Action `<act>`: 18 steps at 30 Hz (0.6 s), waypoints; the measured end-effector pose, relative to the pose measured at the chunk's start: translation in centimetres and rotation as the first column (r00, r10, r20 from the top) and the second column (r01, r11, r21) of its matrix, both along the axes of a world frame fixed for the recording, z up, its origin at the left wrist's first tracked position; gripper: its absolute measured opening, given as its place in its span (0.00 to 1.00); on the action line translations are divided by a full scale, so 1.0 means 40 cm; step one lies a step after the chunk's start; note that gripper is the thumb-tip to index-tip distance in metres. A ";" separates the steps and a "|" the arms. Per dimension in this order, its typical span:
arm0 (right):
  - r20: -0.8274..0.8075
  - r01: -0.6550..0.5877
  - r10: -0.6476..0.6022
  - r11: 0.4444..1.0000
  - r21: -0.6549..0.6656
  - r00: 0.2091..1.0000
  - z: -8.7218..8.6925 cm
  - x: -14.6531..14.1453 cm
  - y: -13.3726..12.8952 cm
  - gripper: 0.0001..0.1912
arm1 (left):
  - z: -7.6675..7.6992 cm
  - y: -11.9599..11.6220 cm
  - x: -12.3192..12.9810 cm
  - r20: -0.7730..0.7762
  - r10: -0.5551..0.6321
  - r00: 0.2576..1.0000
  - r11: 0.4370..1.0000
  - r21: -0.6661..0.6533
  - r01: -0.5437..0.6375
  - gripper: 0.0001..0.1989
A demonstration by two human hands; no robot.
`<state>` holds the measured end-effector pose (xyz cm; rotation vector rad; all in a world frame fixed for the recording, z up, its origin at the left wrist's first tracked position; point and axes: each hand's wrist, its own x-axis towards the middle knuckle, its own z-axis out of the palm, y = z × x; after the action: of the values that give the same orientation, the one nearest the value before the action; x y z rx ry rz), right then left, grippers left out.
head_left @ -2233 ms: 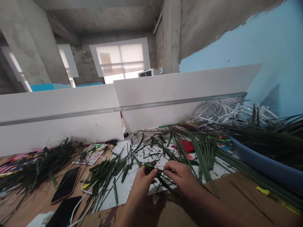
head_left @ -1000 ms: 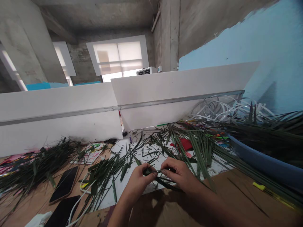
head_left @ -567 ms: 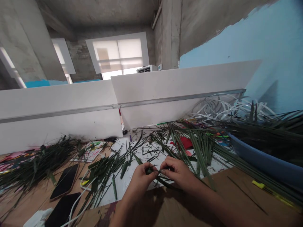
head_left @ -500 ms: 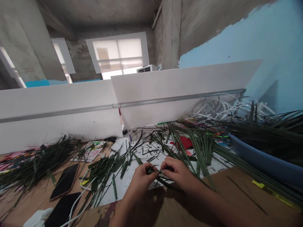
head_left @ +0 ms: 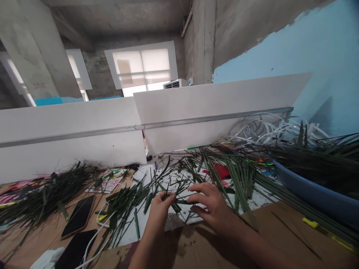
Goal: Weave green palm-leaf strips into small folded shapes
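Observation:
My left hand (head_left: 161,204) is closed, thumb and fingertips pinched on a folded green leaf strip (head_left: 175,206). Thin ends of the strip fan out above and to the right of the fingertips. A short way to the right, my right hand (head_left: 210,203) has its fingers spread and curved. One strip end reaches close to its fingertips; whether they touch is hard to make out. Below both hands lies a white sheet (head_left: 179,224) strewn with dark leaf scraps. Long green leaf strips (head_left: 238,173) lie just beyond my right hand.
Left of my arms are a leaf pile (head_left: 120,205), two phones (head_left: 79,216) and a white cable (head_left: 89,246). On the right stand a blue basin (head_left: 308,186) full of leaves and a yellow cutter (head_left: 310,222). White panels (head_left: 179,108) border the back.
My hands have moved apart: the left slightly left, and the right has opened its pinch and spread its fingers. The leaf strip stays in my left hand.

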<state>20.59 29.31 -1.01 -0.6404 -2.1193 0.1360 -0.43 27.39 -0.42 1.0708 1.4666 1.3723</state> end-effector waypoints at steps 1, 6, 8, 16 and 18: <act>0.021 0.010 -0.010 0.999 0.033 1.000 -0.004 -0.005 -0.005 0.13 | -0.001 -0.001 0.002 0.010 -0.001 1.000 1.000 -0.011 0.001 0.15; 0.025 0.090 -0.094 0.987 0.134 0.995 -0.012 -0.018 -0.015 0.12 | 0.001 -0.006 0.011 0.055 -0.023 0.998 0.997 -0.071 0.027 0.16; 0.014 0.101 -0.105 0.977 0.187 0.994 -0.013 -0.018 -0.014 0.08 | 0.002 -0.008 0.014 0.065 -0.032 0.997 0.996 -0.083 0.038 0.17; 0.065 0.120 -0.131 0.981 0.152 0.989 -0.014 -0.011 -0.004 0.11 | -0.006 -0.010 0.023 0.081 -0.047 0.996 0.997 -0.056 0.051 0.17; 0.103 0.135 -0.146 0.985 0.106 0.984 -0.015 -0.010 -0.001 0.10 | -0.009 -0.007 0.022 0.082 -0.049 0.995 0.998 -0.045 0.053 0.18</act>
<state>20.19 29.28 -1.60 -0.7510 -2.1631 -0.0843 0.47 27.10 -0.79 1.0048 1.3976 1.3234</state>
